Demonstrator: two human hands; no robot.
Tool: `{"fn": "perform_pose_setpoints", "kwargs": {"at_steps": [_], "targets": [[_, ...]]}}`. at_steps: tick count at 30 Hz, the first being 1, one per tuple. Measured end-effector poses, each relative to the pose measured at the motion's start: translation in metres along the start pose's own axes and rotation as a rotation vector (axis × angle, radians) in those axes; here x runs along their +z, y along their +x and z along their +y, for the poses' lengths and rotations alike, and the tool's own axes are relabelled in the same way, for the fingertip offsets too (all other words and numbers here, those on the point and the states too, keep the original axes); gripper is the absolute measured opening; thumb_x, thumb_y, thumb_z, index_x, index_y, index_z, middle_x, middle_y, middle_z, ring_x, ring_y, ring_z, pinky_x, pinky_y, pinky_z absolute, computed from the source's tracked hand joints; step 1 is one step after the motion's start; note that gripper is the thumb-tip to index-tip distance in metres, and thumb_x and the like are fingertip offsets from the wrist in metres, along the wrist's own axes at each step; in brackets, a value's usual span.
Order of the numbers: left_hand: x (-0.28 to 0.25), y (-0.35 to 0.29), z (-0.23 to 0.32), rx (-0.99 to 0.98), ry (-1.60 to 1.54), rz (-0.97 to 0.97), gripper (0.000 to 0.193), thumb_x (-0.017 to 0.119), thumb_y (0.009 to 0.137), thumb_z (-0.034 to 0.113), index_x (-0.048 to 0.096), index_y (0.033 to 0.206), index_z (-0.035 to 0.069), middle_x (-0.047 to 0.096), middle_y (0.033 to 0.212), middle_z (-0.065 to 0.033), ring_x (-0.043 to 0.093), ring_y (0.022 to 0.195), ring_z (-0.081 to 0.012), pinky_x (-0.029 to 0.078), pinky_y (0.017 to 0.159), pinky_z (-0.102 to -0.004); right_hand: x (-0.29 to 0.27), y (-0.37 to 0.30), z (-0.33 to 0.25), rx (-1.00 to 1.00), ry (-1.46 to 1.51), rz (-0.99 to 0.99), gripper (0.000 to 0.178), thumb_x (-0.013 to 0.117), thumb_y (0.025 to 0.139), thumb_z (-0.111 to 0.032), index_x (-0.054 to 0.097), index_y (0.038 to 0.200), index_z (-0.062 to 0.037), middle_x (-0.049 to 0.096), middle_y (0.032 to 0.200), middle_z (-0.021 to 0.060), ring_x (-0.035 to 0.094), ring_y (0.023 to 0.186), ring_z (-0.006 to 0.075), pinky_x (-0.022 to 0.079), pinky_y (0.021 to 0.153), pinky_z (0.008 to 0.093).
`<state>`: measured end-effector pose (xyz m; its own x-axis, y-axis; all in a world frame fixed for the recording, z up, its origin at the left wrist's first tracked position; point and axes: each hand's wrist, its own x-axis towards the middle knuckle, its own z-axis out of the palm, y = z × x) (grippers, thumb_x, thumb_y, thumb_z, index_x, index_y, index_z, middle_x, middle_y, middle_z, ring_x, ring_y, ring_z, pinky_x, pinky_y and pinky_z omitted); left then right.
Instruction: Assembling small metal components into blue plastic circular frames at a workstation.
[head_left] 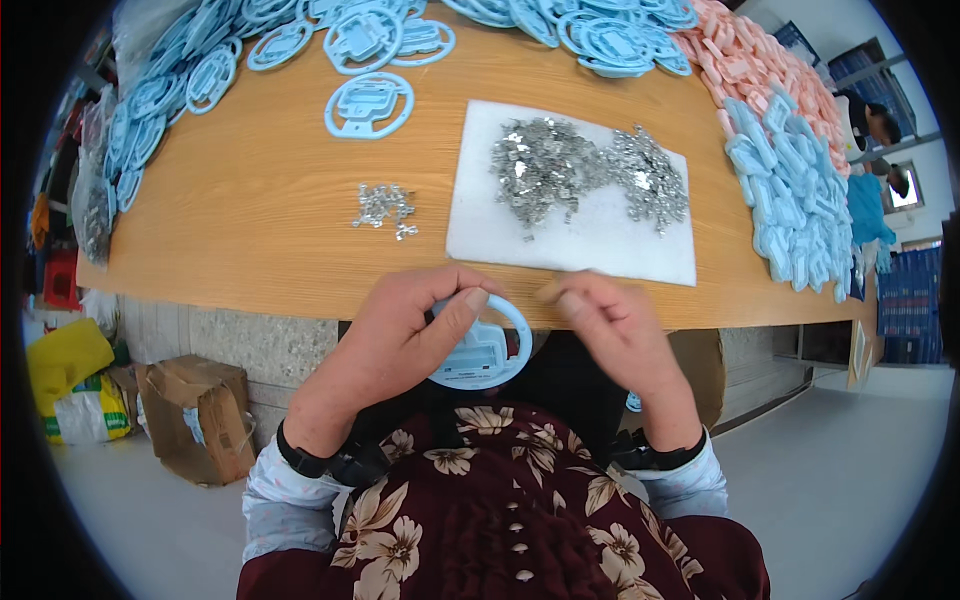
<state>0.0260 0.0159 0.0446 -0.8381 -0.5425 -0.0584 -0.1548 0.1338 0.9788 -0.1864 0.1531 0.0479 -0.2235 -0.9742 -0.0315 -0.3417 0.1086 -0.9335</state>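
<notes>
My left hand (405,325) grips the upper left rim of a light blue plastic toy steering wheel (478,365), held over my lap at the table's front edge. To the right of the wheel is my right hand (622,325), its thumb and fingers drawn together in a pinch. Its fingertips are blurred, and whatever they hold is too small to make out. Beyond the hands, a white foam sheet (590,250) bears two heaps of small shiny metal pieces (545,170). A smaller cluster of metal pieces (382,206) lies on the wood left of the sheet.
One blue wheel (370,105) lies apart, in front of heaped blue wheels (610,40) along the back and left. At right are piles of pink plastic parts (760,65) and elongated blue parts (790,200). A cardboard box (195,420) stands on the floor at left.
</notes>
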Motion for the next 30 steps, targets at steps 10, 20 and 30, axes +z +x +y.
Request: {"fn": "perform_pose_setpoints", "kwargs": {"at_steps": [10,20,30], "targets": [[0.008,0.0,-0.018,-0.101,-0.156,0.043,0.027,0.053,0.108,0.023,0.068,0.109,0.0,0.064,0.085,0.0023,0.055,0.079,-0.0049,0.047,0.071,-0.0238,0.008,0.042,0.018,-0.052,-0.464,0.275,0.016,0.075,0.087,-0.011,0.069,0.1,-0.0042,0.064,0.083,0.0122,0.063,0.069,0.0256,0.052,0.064,0.0359],[0.006,0.001,-0.021,-0.16,-0.245,0.071,0.026,0.054,0.108,0.021,0.067,0.115,0.0,0.066,0.09,0.002,0.058,0.083,-0.0044,0.048,0.073,-0.0226,0.01,0.048,0.026,0.017,-0.477,0.297,0.013,0.073,0.088,-0.014,0.07,0.095,-0.0041,0.062,0.072,0.0076,0.058,0.063,0.0207,0.048,0.062,0.033],[0.003,0.019,-0.019,-0.119,-0.365,0.114,0.037,0.062,0.098,0.009,0.057,0.133,0.0,0.067,0.114,-0.0041,0.063,0.102,-0.0089,0.052,0.09,-0.0268,-0.012,0.036,0.0,0.145,-0.005,0.142,0.014,0.072,0.092,-0.013,0.067,0.093,-0.0004,0.047,0.071,-0.0067,0.041,0.067,0.0043,0.037,0.059,0.0247]]}}
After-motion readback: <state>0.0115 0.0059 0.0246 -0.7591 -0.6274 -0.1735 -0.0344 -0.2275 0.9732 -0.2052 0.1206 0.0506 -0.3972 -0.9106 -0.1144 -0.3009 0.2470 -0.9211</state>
